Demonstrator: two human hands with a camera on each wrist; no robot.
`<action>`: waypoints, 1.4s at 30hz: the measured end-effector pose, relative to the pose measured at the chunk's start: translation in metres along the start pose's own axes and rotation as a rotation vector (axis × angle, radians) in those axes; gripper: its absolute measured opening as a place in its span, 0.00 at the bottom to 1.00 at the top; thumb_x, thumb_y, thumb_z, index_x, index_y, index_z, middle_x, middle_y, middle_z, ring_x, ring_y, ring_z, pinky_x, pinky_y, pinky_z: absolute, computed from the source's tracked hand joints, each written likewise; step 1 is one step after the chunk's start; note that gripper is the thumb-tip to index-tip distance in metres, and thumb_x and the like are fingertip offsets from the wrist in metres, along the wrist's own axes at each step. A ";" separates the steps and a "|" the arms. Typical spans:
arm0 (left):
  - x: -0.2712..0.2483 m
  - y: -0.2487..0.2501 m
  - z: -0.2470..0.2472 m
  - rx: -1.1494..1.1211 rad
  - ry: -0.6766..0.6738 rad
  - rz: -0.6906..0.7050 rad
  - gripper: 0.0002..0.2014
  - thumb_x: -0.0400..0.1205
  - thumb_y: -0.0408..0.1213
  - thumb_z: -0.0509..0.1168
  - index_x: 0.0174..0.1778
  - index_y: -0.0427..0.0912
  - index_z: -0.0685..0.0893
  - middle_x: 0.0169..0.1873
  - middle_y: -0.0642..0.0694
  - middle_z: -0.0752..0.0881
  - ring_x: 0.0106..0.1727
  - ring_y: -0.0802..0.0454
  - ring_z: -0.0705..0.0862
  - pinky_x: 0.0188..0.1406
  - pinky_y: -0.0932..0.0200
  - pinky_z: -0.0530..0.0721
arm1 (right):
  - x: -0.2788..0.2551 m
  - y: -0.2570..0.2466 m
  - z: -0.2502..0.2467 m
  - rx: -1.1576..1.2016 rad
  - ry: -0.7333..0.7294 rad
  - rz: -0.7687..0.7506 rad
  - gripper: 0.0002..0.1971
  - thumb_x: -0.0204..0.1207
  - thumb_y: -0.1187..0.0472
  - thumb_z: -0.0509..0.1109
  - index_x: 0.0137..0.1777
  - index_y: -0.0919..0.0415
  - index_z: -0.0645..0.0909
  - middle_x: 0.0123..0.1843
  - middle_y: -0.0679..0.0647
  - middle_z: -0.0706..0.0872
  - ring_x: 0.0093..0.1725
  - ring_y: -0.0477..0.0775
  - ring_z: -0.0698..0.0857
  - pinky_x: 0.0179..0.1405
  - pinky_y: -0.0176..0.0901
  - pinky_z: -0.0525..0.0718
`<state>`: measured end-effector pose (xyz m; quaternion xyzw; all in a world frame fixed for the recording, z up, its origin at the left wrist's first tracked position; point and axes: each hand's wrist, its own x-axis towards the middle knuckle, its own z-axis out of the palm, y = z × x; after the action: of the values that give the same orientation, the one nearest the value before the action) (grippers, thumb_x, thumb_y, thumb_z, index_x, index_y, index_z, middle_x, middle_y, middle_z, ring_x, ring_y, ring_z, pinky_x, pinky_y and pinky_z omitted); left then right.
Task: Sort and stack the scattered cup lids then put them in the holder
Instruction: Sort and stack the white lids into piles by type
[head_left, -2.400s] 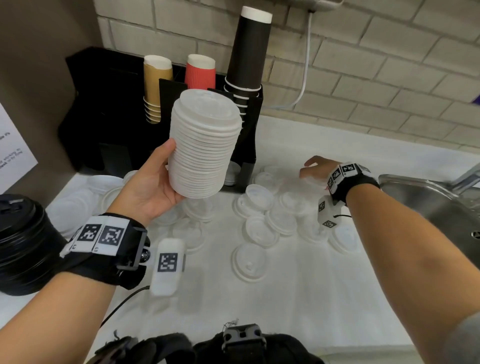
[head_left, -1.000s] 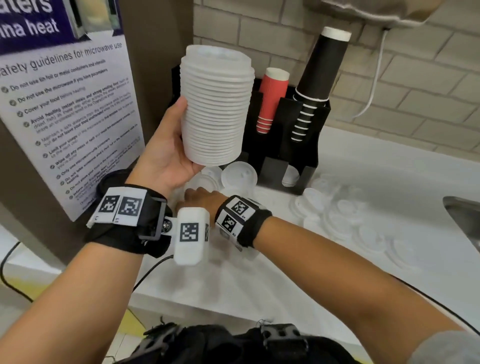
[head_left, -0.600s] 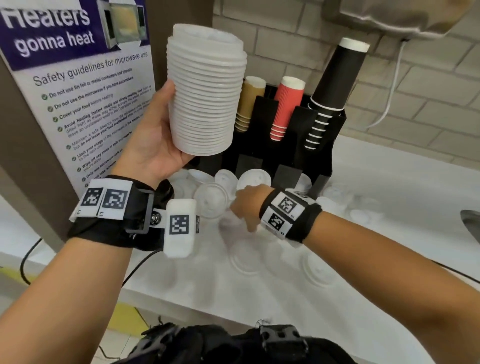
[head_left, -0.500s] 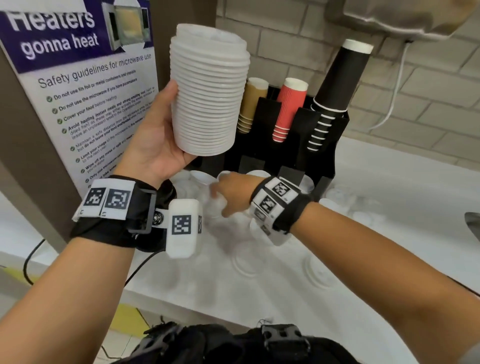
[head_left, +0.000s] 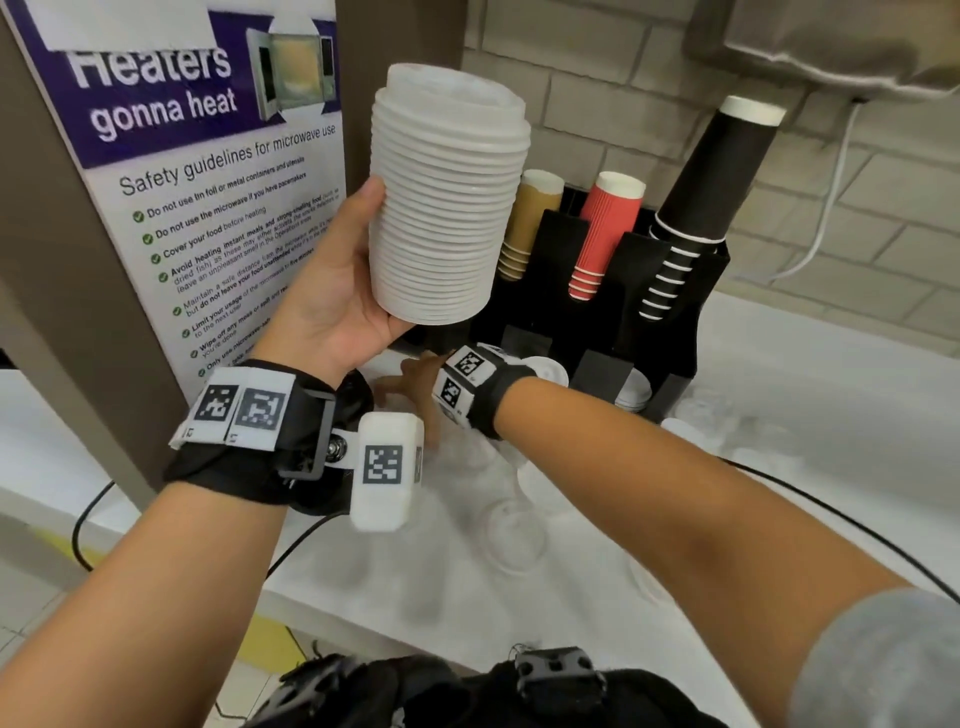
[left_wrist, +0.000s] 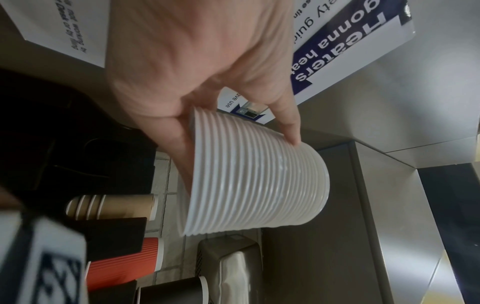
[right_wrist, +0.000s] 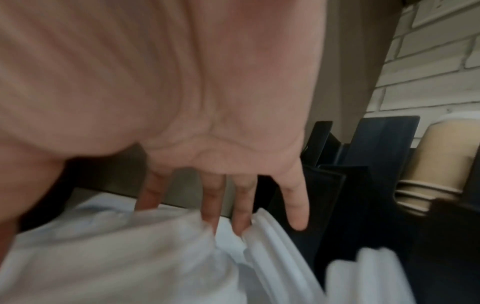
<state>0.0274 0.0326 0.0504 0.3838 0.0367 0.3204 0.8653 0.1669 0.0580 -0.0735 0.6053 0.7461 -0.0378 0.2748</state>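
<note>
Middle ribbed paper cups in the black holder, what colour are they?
Red ribbed paper cups, seen best in the head view.

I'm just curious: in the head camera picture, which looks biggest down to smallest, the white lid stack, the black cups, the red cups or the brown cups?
1. Lid stack, though it is nearest the camera.
2. Black cups.
3. Red cups and brown cups: too alike to rank.

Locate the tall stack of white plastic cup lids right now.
In the head view the tall stack of white plastic cup lids is held up left of centre in the left hand, in front of the microwave safety poster, above the black cup holder.
</note>
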 end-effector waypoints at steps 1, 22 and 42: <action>-0.001 -0.001 -0.001 0.001 0.002 -0.001 0.43 0.63 0.48 0.82 0.75 0.41 0.76 0.67 0.39 0.84 0.69 0.38 0.83 0.54 0.45 0.88 | -0.005 0.007 0.005 0.009 -0.051 0.008 0.43 0.40 0.36 0.74 0.59 0.29 0.59 0.45 0.47 0.72 0.50 0.61 0.80 0.25 0.43 0.68; 0.014 -0.044 0.008 -0.048 0.118 -0.023 0.28 0.81 0.49 0.65 0.76 0.43 0.74 0.69 0.39 0.83 0.71 0.39 0.81 0.65 0.40 0.84 | -0.176 0.026 -0.013 1.688 0.830 0.113 0.35 0.74 0.72 0.68 0.74 0.42 0.62 0.55 0.53 0.87 0.56 0.48 0.85 0.48 0.39 0.84; 0.003 -0.024 0.019 1.327 0.005 0.307 0.33 0.75 0.35 0.72 0.69 0.72 0.72 0.73 0.59 0.60 0.74 0.63 0.61 0.66 0.68 0.64 | -0.164 -0.019 0.001 2.447 1.021 0.028 0.33 0.77 0.79 0.54 0.78 0.51 0.64 0.73 0.64 0.76 0.72 0.69 0.76 0.61 0.66 0.80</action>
<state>0.0484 0.0107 0.0479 0.8335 0.1726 0.3500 0.3911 0.1689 -0.0922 -0.0051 0.4146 0.2437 -0.4484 -0.7535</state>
